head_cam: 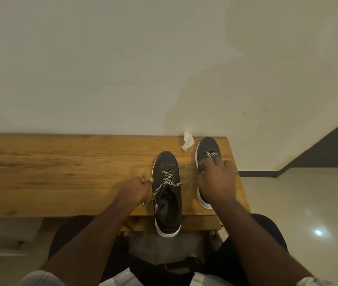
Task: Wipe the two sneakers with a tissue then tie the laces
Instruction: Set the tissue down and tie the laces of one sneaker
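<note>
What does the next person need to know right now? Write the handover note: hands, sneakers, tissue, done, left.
Left hand pinches a lace end of the near sneaker, whose heel overhangs the wooden table.
Right hand rests on the far sneaker, fingers at its laces.
Crumpled tissue lies by the wall, so wiping looks done.
Left: tie both; no bow visible on either.

Wooden bench (60, 162) against a pale wall (122, 58); glossy tiled floor (308, 203) at right, dark skirting strip (257, 174) along its edge
</note>
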